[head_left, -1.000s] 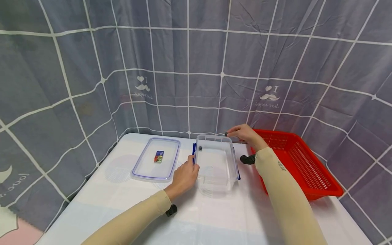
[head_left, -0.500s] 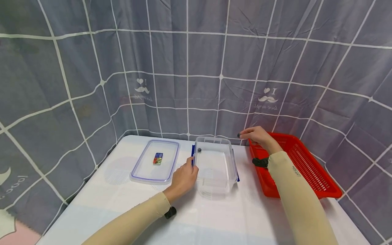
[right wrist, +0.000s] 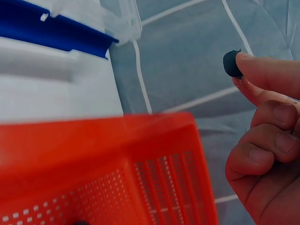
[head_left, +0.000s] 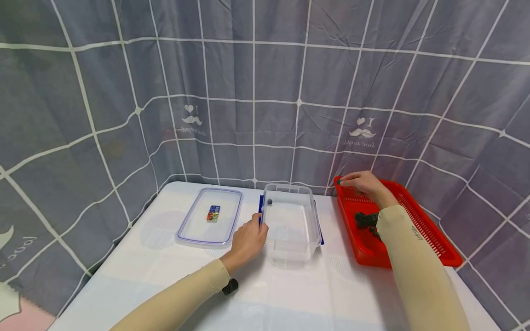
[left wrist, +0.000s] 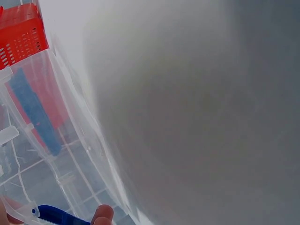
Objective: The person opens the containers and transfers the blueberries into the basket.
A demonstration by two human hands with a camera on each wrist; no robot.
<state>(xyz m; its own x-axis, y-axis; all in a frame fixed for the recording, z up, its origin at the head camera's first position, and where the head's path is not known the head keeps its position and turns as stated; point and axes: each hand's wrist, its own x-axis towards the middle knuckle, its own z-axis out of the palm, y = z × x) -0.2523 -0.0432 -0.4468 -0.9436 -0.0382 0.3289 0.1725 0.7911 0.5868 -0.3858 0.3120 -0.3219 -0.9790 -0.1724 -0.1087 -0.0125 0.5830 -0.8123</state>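
Note:
In the head view my right hand (head_left: 364,184) is over the far left corner of the red basket (head_left: 428,225), pinching a small dark blueberry (right wrist: 231,63) between thumb and index finger; the other fingers curl into the palm. A clear plastic box (head_left: 290,220) with blue side latches stands open in the middle of the table. Another dark round berry (head_left: 269,202) lies in its far left corner. My left hand (head_left: 249,236) grips the box's left side by the blue latch (left wrist: 61,215), fingertips just showing in the left wrist view.
Left of the box lies its clear lid (head_left: 211,218) with a blue seal and a small colourful label (head_left: 213,214). A grey checked curtain (head_left: 273,115) hangs behind the white-covered table (head_left: 290,294). Part of a dark thing (right wrist: 81,222) shows inside the basket.
My right hand has moved right with the pinched blueberry, from the box's far right corner to over the red basket's corner. My left hand and the box stay put.

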